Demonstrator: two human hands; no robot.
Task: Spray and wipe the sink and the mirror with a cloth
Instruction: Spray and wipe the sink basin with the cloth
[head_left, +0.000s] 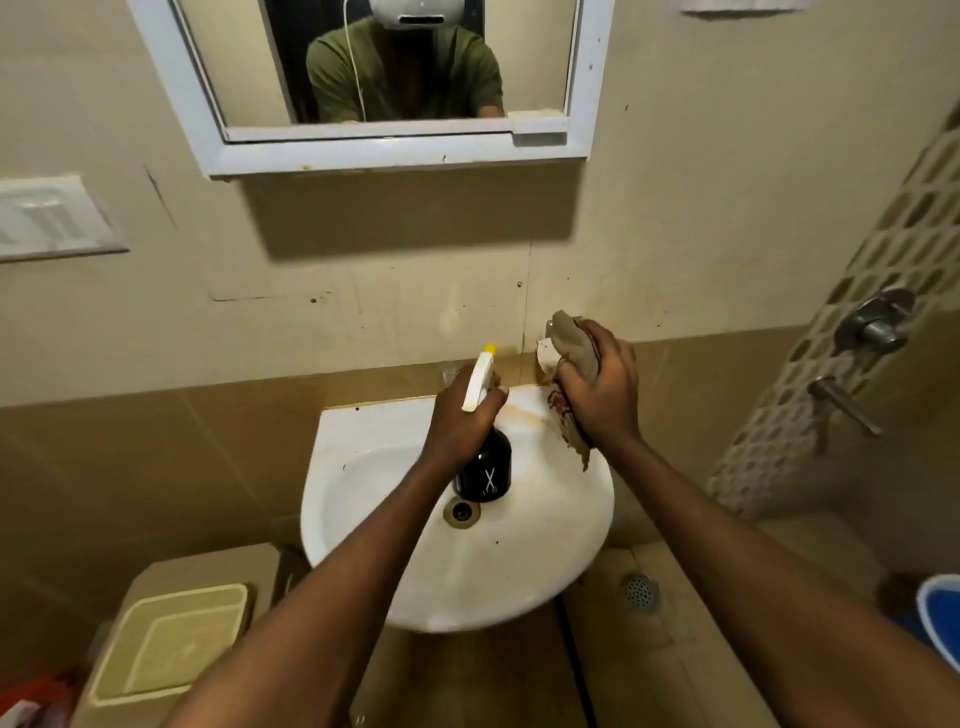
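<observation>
The mirror (395, 67) is cut off by the top edge. The left hand (460, 421) hides the spray bottle (484, 470) neck. The tap behind the cloth (574, 345) is hidden. A blue bucket (941, 618) runs past the right edge.

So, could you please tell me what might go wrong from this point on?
1. The spray bottle hangs over the sink in the left hand, whose grip sits near the trigger; if it slips, the bottle could drop into the basin.
2. The cloth in the right hand dangles loosely and already looks stained, so it may smear the mirror.
</observation>
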